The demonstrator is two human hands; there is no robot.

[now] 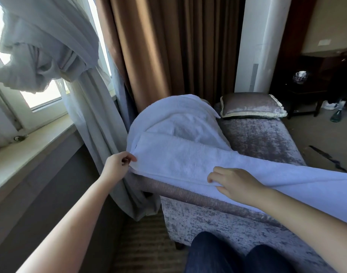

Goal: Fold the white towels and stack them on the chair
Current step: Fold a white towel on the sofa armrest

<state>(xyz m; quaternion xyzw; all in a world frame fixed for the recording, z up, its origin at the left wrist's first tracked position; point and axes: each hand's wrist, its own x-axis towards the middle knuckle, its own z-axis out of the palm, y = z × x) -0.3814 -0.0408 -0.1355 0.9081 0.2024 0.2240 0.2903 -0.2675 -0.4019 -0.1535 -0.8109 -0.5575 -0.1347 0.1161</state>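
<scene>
Head view: I'm at the near side of the velvet chair, knees right up against it.
Towel: the white towel lies flat along the chair's near edge, running from my left hand out past the right side of the shot.
Second towel: another white one is draped over the chair's rounded end, just behind the flat one and touching it.
Left hand: my left hand pinches the flat towel's left corner, thumb and fingertips closed on it.
Right hand: my right hand sits on the near hem, fingers curled down and nipping the edge.
Writing: tiny dark mark by the left corner, too small to read.
Also there: a cushion on the chair's far end, with a brown curtain behind.
</scene>
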